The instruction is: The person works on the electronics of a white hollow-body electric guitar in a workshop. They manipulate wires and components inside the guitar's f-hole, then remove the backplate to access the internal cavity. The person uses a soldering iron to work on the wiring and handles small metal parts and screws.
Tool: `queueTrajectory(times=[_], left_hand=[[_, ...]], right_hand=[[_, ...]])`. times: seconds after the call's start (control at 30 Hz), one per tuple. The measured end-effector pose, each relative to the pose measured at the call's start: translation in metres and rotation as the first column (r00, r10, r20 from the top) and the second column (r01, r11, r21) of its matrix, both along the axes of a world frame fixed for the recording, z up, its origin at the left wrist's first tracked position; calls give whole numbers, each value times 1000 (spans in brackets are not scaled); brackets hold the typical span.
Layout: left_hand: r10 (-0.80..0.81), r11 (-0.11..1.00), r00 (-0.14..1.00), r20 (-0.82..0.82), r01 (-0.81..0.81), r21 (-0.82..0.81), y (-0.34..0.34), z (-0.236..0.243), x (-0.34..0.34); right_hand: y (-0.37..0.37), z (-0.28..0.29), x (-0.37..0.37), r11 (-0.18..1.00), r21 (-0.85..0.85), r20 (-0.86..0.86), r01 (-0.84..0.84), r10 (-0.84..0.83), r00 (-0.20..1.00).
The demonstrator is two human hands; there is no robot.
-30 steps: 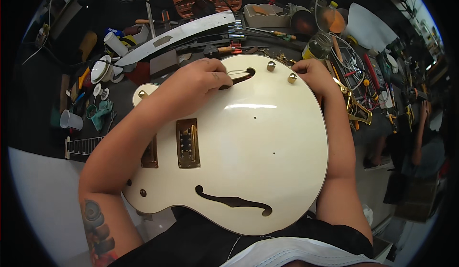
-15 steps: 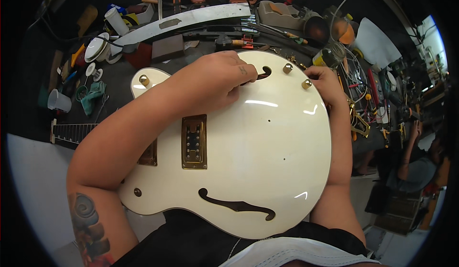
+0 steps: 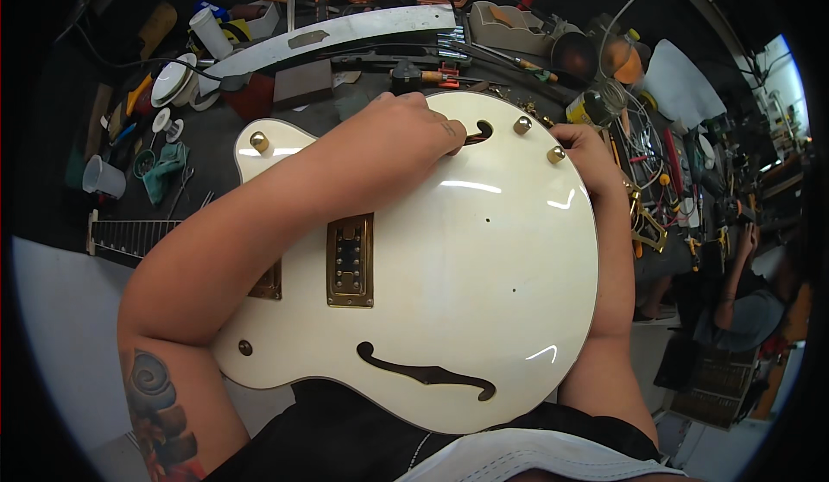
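Observation:
A cream hollow-body electric guitar [image 3: 449,249] lies face up across my lap and the bench edge. My left hand [image 3: 420,134] is over its far side with curled fingers at the far f-hole [image 3: 486,131]; the fingertips and whatever they grip are hidden. My right arm passes along the guitar's right end. At the far right rim, beside two gold knobs [image 3: 522,126], my right hand [image 3: 587,154] is closed, its fingertips mostly out of sight. Nearer me is the other f-hole [image 3: 427,372]. A gold-framed pickup [image 3: 350,262] sits left of the body's middle.
Along the workbench lie a long pale curved-looking strip [image 3: 345,36], a brown block [image 3: 302,83], a glass jar [image 3: 609,96] and cluttered tools and cables. A clear plastic cup [image 3: 105,178] stands at the left. Another person [image 3: 747,301] is at the far right.
My left hand has rolled at the f-hole, and its lower fingers, visible before, are now tucked out of sight. My right hand stays at the rim, and the guitar has barely shifted.

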State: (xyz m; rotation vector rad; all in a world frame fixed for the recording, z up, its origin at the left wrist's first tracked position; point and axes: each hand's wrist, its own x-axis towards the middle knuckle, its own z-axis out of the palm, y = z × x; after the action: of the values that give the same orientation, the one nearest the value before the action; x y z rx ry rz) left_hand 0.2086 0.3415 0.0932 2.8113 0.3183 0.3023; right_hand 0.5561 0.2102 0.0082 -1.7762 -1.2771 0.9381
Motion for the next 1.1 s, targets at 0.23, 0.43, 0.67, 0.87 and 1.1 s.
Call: queueTrajectory(times=[0.23,0.43,0.67,0.87,1.1], left_hand=[[19,999,1000,1,-19,-38,1,0,-1],[-14,999,999,45,16,-43,4,1,-1],[-21,999,998,67,22,-24,4,-1,-1],[-17,999,998,54,19,-40,5,1,-2],[-21,999,998,56,23,-47,6,-1,-2]], right_hand=[[-7,6,7,994,-98,-13,-46,45,999],[-9,6,15,997,-43,50,-69,71,996],[-7,8,-3,998,-3,2,-59,59,998],[-14,18,2,993,-59,73,-98,102,992],[-8,21,-10,999,-21,173,-40,43,984]])
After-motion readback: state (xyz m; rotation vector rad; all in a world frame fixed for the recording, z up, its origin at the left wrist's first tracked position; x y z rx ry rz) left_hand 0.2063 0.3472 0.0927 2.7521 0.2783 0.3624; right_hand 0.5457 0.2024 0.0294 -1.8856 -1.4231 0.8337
